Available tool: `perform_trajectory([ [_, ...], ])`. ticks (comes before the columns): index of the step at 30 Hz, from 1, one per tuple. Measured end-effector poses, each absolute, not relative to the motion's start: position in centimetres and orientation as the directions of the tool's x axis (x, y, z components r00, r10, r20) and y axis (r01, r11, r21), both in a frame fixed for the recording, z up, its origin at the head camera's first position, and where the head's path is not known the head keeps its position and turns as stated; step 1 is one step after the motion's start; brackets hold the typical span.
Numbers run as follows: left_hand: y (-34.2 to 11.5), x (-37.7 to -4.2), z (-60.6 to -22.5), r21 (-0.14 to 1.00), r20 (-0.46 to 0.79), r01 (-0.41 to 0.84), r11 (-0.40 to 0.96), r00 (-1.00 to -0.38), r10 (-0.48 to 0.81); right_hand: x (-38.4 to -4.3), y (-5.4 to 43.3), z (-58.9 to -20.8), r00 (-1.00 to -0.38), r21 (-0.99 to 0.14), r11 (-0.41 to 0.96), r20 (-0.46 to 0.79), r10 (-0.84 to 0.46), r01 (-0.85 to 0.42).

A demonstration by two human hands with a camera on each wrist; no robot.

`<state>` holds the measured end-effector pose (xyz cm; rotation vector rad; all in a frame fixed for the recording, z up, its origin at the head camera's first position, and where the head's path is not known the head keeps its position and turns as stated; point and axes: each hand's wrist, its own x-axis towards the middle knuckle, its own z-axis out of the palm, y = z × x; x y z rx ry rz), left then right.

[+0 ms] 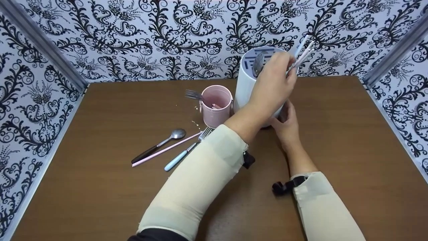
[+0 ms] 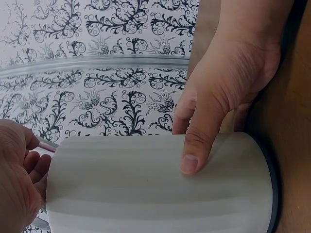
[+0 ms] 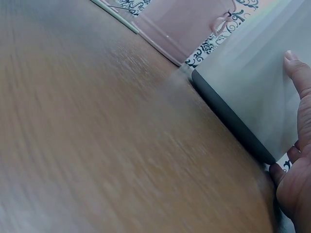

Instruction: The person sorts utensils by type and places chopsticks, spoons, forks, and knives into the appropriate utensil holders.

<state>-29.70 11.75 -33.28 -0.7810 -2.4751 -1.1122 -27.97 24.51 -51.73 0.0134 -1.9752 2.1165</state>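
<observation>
I see pale sticks (image 1: 303,55) pinched in the left hand (image 1: 274,78) at the slotted top of the white holder (image 1: 245,88), beside a spoon bowl (image 1: 259,63); I can't tell whether they're seated. The right hand (image 1: 288,127) grips the holder's lower side. Work looks partway: a fork (image 1: 194,95) leans from the pink cup (image 1: 215,117), and a black-handled spoon (image 1: 145,154), pink stick (image 1: 164,150) and blue-handled utensil (image 1: 175,161) lie loose on the table (image 1: 100,134).

Booth-like place, walled on three sides: black-and-white patterned panels (image 1: 187,40) across top and both sides of frame, grey metal strips (image 1: 46,47) toward upper corners, brown wood-grain tabletop (image 1: 100,127) between. Wider setting: cannot tell.
</observation>
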Motion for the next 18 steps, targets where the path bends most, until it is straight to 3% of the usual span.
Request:
perform_trajectory([
  [18, 10.4, -26.7, -35.6, 0.554, 0.639, 0.689, 0.467, -0.712, 0.291, -27.9, 24.5, -51.7, -0.964, -0.987, 0.009, 0.161, 0.210, -0.163],
])
